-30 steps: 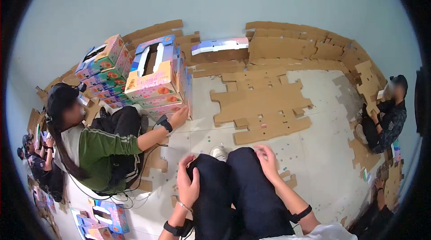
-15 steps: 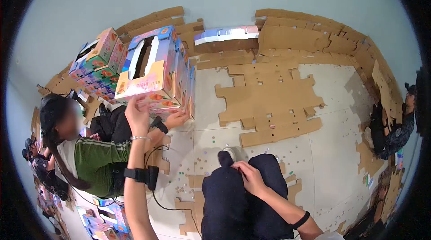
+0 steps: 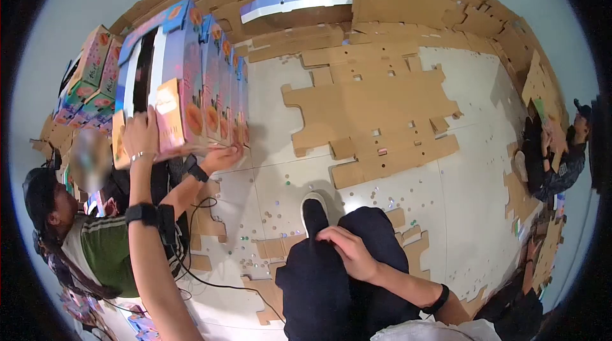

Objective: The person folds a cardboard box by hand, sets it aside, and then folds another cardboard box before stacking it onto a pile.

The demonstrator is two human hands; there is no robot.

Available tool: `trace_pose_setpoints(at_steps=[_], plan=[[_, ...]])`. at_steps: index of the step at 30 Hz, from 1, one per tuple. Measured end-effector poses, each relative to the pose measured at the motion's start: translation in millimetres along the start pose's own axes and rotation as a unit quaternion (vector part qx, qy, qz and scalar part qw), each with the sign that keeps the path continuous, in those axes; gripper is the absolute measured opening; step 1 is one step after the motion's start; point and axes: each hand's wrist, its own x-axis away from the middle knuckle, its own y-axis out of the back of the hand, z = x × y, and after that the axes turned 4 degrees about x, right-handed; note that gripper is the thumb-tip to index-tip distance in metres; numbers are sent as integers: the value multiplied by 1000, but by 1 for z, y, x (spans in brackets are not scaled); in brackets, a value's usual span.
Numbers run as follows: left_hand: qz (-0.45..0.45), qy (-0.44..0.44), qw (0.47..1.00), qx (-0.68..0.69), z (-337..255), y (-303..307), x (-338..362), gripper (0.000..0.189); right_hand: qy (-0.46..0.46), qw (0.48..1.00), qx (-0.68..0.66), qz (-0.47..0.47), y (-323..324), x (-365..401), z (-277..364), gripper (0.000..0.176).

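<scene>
A tall stack of printed fruit cartons stands at my left, with a blue and orange carton (image 3: 194, 95) on top. My left hand (image 3: 139, 134), with a bracelet and a black wrist strap behind it, has its fingers hooked over this carton's near edge at the slot in its top. Another person's hand (image 3: 221, 158), from a green sleeve, is at the carton's lower near corner. On my dark-trousered knee rests my right hand (image 3: 352, 255), its fingers curled closed; whatever is in them, if anything, is hidden.
A flattened brown cardboard sheet (image 3: 370, 102) lies on the tiled floor ahead. More cardboard (image 3: 408, 3) leans along the wall. A second carton stack (image 3: 95, 79) stands farther left. Seated close at left is the green-sleeved person (image 3: 105, 245); another person (image 3: 561, 156) sits far right. A cable (image 3: 223, 285) crosses below.
My left hand has gone from the carton's front face up to its top slot and closed on the edge. My view has tipped down and shifted. My right hand stays at my knee.
</scene>
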Motion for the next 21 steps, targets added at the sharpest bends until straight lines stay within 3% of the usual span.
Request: trace_pose_setpoints(at_steps=[1, 2, 4, 5, 7, 8, 10, 12, 14, 16, 18, 20, 21], plan=[[-5, -12, 1000, -12, -1, 9, 12, 54, 10, 1000, -2, 1, -1, -2, -2, 38], [-80, -58, 995, 13, 20, -11, 16, 55, 17, 1000, -1, -3, -1, -4, -3, 38], [-127, -1, 980, 152, 4, 22, 56, 47, -5, 1000, -14, -3, 0, -7, -7, 36], [-189, -31, 960, 203, 4, 30, 82, 44, 2, 1000, -21, -15, -3, -8, -13, 31], [-126, 28, 936, 328, 13, 45, 153, 39, -10, 999, -13, -48, 0, 0, -1, 30], [-166, 47, 904, 391, 6, 56, 195, 41, -13, 997, -8, -80, 2, 7, 4, 28], [-109, 77, 868, 479, 2, 99, 264, 36, -54, 994, -17, -90, 12, 31, 21, 25], [-252, -1, 934, 253, 33, 80, 339, 27, -67, 989, -72, -107, 15, 64, 25, 24], [-135, 51, 887, 439, 34, 111, 385, 29, -66, 986, -96, -116, 8, 99, 23, 23], [-143, -15, 882, 449, -17, 175, 393, 42, -61, 985, -102, -129, 2, 129, 30, 24], [-54, -110, 900, 417, -16, 212, 428, 27, -58, 988, -86, -110, -1, 156, 36, 27], [-89, -107, 890, 435, -56, 239, 457, 30, -11, 992, -79, -94, 0, 177, 40, 31], [-82, -132, 891, 426, -67, 242, 481, 26, -17, 983, -125, -135, 1, 186, 48, 33]])
